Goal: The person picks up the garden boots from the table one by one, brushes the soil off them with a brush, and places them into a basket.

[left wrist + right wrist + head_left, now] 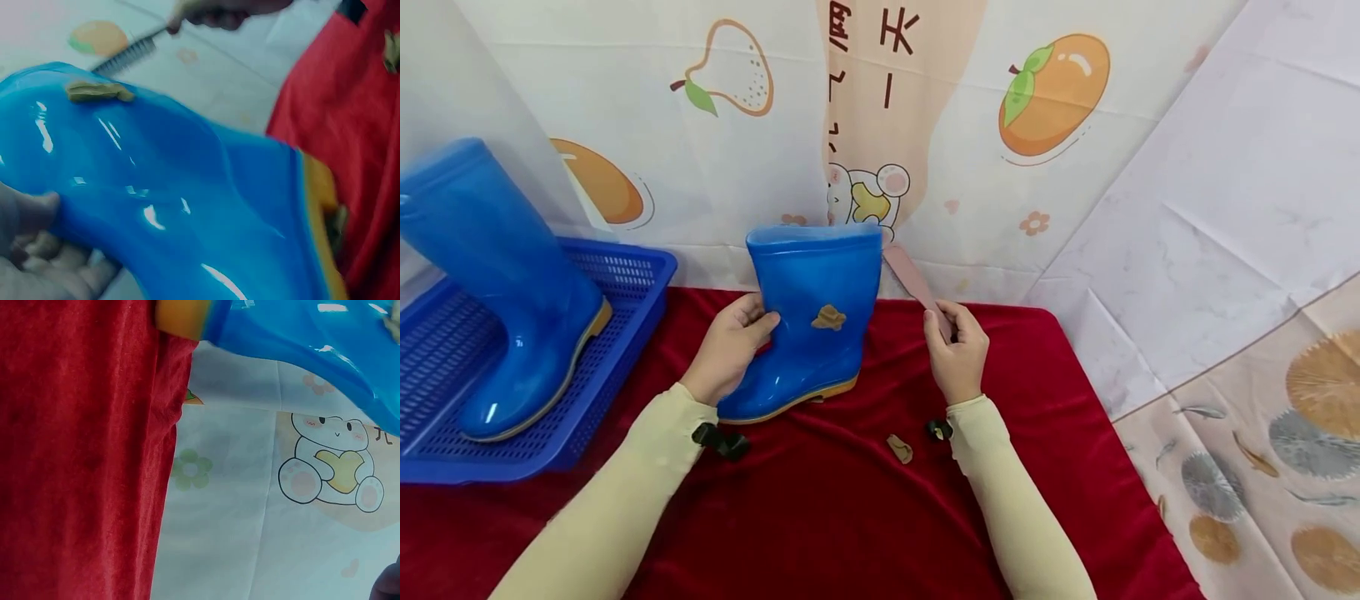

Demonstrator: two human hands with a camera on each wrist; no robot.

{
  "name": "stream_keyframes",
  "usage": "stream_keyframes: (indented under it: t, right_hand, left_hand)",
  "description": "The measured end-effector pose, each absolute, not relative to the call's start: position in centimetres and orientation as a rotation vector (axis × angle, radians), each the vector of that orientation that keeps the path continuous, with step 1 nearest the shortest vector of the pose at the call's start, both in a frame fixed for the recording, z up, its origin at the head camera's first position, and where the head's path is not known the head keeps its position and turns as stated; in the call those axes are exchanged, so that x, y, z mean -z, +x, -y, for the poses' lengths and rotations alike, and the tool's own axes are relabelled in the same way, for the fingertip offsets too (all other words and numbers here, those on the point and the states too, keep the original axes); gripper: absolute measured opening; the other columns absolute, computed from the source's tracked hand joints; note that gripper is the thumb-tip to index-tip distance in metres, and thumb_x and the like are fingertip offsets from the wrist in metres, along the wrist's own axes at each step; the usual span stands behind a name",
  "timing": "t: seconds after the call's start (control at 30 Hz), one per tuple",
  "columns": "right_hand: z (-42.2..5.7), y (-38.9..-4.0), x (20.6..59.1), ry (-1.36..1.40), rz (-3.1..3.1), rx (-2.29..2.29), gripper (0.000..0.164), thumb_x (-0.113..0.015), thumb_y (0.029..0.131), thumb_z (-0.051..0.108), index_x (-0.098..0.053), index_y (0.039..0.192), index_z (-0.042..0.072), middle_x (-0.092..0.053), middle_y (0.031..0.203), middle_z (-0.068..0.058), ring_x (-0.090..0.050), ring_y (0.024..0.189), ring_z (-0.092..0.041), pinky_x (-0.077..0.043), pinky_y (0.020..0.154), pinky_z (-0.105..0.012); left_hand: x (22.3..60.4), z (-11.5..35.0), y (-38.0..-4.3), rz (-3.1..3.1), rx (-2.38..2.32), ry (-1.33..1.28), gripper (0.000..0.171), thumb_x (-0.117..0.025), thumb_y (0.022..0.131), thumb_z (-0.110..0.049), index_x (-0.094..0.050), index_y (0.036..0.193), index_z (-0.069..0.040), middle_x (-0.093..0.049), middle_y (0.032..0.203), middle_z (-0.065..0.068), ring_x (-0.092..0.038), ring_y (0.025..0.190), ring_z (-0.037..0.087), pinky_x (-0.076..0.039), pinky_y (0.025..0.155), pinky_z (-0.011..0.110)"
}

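My left hand [730,346] grips a blue rain boot [805,271] by its shaft, thumb in front and fingers behind. The boot stands nearly upright, toe to the left, with a tan sole. A brown mud-like lump [828,317] sticks to the shaft and also shows in the left wrist view. To the right of the boot, my right hand [958,354] holds a brush [913,279] with a pink back. The brush's bristles [128,57] face the boot in the left wrist view. Only a fingertip of that hand enters the right wrist view.
At left, a blue plastic basket [655,267] holds a second blue boot [512,283]. Red cloth [820,517] covers the table, with a loose brown piece [899,449] on it. Behind hangs a printed white curtain [962,108].
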State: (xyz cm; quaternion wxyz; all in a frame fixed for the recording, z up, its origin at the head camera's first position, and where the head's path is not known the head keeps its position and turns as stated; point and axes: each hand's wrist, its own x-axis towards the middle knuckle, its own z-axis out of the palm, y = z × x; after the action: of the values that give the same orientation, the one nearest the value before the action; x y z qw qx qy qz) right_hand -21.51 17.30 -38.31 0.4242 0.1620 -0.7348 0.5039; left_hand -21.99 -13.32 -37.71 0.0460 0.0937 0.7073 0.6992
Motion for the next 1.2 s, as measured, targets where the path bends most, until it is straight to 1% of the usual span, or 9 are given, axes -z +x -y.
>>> stream_keyframes:
  t: [0.23, 0.33, 0.47, 0.63, 0.7, 0.83, 0.93, 1.1, 1.2]
  right_hand:
    - [-17.4, -22.4, 40.0, 0.403, 1.885, -1.257, 0.011, -0.069, 0.092, -0.006, -0.073, 0.102, -0.008, -0.064, 0.075, -0.018, -0.044, 0.059, -0.010, -0.036, 0.056, -0.018]
    - [-17.6, -23.0, 40.8, 0.402, 1.907, -1.268, 0.012, -0.070, 0.093, -0.005, -0.074, 0.104, -0.005, -0.065, 0.075, -0.017, -0.044, 0.059, -0.010, -0.036, 0.056, -0.018]
    - [-17.9, -23.4, 41.3, 0.415, 1.926, -1.265, 0.013, -0.071, 0.094, 0.000, -0.076, 0.106, -0.001, -0.067, 0.077, -0.012, -0.046, 0.059, -0.011, -0.037, 0.056, -0.019]
    - [-17.9, -23.5, 41.0, 0.450, 1.922, -1.239, 0.013, -0.072, 0.095, 0.007, -0.077, 0.107, 0.004, -0.069, 0.080, -0.009, -0.049, 0.061, -0.011, -0.041, 0.058, -0.020]
    - [-17.8, -23.5, 41.0, 0.460, 1.929, -1.224, 0.014, -0.072, 0.095, 0.007, -0.077, 0.108, 0.005, -0.070, 0.081, -0.009, -0.050, 0.061, -0.011, -0.042, 0.058, -0.020]
    - [-17.7, -23.5, 41.2, 0.474, 1.956, -1.183, 0.014, -0.072, 0.095, 0.008, -0.076, 0.108, 0.005, -0.070, 0.084, -0.008, -0.051, 0.062, -0.012, -0.043, 0.058, -0.020]
    - [-17.8, -23.5, 41.4, 0.480, 1.965, -1.153, 0.014, -0.072, 0.095, 0.009, -0.075, 0.109, 0.004, -0.070, 0.085, -0.008, -0.052, 0.062, -0.012, -0.044, 0.058, -0.020]
    - [-18.0, -23.6, 41.7, 0.487, 1.968, -1.128, 0.016, -0.076, 0.093, 0.008, -0.076, 0.109, 0.005, -0.070, 0.083, -0.009, -0.053, 0.062, -0.013, -0.044, 0.058, -0.020]
    - [-18.1, -23.8, 41.8, 0.483, 1.959, -1.095, 0.017, -0.078, 0.090, 0.005, -0.078, 0.107, 0.005, -0.068, 0.080, -0.008, -0.052, 0.063, -0.015, -0.042, 0.060, -0.022]
  left_hand:
    - [39.5, 13.2, -22.3, -2.401, -2.132, 0.259, 0.049, -0.048, 0.111, -0.019, -0.039, 0.157, -0.005, -0.054, 0.150, 0.016, -0.054, 0.136, 0.028, -0.042, 0.115, 0.047]
    - [40.0, 12.8, -22.1, -2.517, -2.136, 0.226, 0.047, -0.050, 0.110, -0.020, -0.041, 0.154, -0.005, -0.056, 0.145, 0.014, -0.058, 0.130, 0.025, -0.047, 0.111, 0.035]
    - [40.1, 12.7, -21.9, -2.563, -2.173, 0.288, 0.045, -0.056, 0.106, -0.014, -0.043, 0.147, 0.000, -0.056, 0.137, 0.015, -0.060, 0.118, 0.017, -0.049, 0.098, 0.017]
    - [39.5, 13.7, -22.0, -2.653, -2.067, 0.387, 0.041, -0.063, 0.102, -0.013, -0.048, 0.138, 0.001, -0.061, 0.130, 0.016, -0.060, 0.112, 0.017, -0.051, 0.089, 0.013]
    - [39.0, 14.3, -22.1, -2.689, -1.966, 0.396, 0.043, -0.064, 0.103, -0.018, -0.048, 0.139, 0.000, -0.061, 0.129, 0.016, -0.060, 0.113, 0.021, -0.052, 0.089, 0.014]
    - [37.8, 15.4, -22.3, -2.698, -1.773, 0.399, 0.052, -0.067, 0.102, -0.031, -0.048, 0.143, -0.004, -0.062, 0.130, 0.017, -0.062, 0.117, 0.031, -0.057, 0.097, 0.039]
    - [37.3, 15.6, -22.1, -2.700, -1.718, 0.379, 0.057, -0.070, 0.099, -0.040, -0.051, 0.142, -0.006, -0.064, 0.127, 0.016, -0.063, 0.115, 0.033, -0.055, 0.096, 0.058]
    - [37.7, 14.6, -22.0, -2.752, -1.765, 0.330, 0.051, -0.070, 0.099, -0.043, -0.057, 0.131, -0.006, -0.066, 0.119, 0.014, -0.064, 0.108, 0.030, -0.057, 0.092, 0.056]
    - [38.2, 14.1, -22.1, -2.778, -1.822, 0.292, 0.045, -0.069, 0.100, -0.040, -0.059, 0.124, -0.004, -0.067, 0.117, 0.013, -0.063, 0.106, 0.027, -0.057, 0.093, 0.047]
